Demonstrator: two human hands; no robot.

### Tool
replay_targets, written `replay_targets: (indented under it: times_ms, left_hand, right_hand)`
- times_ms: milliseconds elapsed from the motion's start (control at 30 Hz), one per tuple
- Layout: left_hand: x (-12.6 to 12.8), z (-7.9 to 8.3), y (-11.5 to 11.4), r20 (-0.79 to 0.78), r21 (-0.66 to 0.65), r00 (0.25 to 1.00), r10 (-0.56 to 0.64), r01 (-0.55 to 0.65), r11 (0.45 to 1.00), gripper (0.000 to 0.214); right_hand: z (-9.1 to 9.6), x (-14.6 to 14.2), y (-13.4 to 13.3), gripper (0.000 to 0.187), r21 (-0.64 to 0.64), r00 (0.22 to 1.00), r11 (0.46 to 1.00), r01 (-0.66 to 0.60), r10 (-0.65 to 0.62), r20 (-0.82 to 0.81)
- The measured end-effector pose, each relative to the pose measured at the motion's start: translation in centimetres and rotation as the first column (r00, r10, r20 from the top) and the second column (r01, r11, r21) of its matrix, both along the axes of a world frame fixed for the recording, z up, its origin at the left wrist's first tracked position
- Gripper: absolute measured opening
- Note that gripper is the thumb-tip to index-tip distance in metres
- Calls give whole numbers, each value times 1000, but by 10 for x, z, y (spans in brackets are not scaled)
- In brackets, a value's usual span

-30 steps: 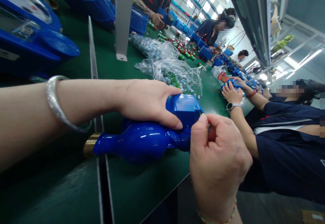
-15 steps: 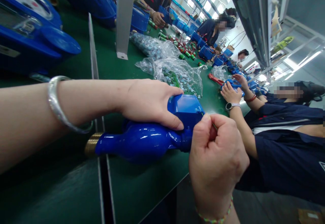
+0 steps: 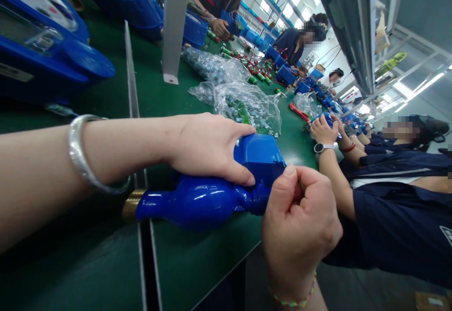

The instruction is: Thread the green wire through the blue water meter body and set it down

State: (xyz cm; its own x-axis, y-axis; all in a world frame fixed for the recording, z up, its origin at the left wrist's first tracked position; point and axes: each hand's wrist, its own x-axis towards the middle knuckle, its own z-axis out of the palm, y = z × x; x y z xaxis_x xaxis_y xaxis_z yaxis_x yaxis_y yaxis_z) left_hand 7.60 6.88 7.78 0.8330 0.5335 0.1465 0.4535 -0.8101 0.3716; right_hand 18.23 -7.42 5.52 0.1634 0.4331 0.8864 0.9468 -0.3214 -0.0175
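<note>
A glossy blue water meter [image 3: 208, 198] with a brass threaded end lies on its side on the green bench [image 3: 176, 264]. My left hand [image 3: 208, 148], a silver bangle on its wrist, is clasped over the meter's top and its boxy blue housing. My right hand [image 3: 300, 228] is closed in a fist at the housing's near corner, thumb and fingers pinched on something small that I cannot make out; a trace of green and red shows between the fingers.
Clear plastic bags of small parts [image 3: 243, 101] lie beyond the meter. More blue meters [image 3: 42, 43] stand at the far left. A grey post [image 3: 173, 24] rises from the bench. A person in dark blue [image 3: 395, 198] works close at my right; others sit farther along.
My right fist has turned and drawn slightly toward me at the housing's corner. The left hand and meter have stayed put. The neighbour's hands shifted on their own meter.
</note>
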Motion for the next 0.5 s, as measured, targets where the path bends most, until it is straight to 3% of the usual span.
replay_targets:
  times_ms: [167, 267, 400, 500]
  left_hand:
    - [-3, 6, -3, -20, 15, 1000, -2, 3, 1000, 89]
    - [-8, 16, -13, -84, 13, 996, -18, 19, 1000, 89]
    - [-22, 21, -35, -90, 96, 996, -9, 18, 995, 85]
    - [-40, 12, -42, 60, 219, 997, -54, 40, 975, 78]
  right_hand:
    - [1, -1, 0, 9, -12, 998, 998, -69, 69, -15]
    - [-1, 0, -13, 9, 82, 941, 975, -206, 221, -257]
    - [-20, 14, -43, 17, 236, 707, 947, -218, 319, -632]
    - [-43, 27, -57, 28, 252, 424, 943, -217, 324, -846]
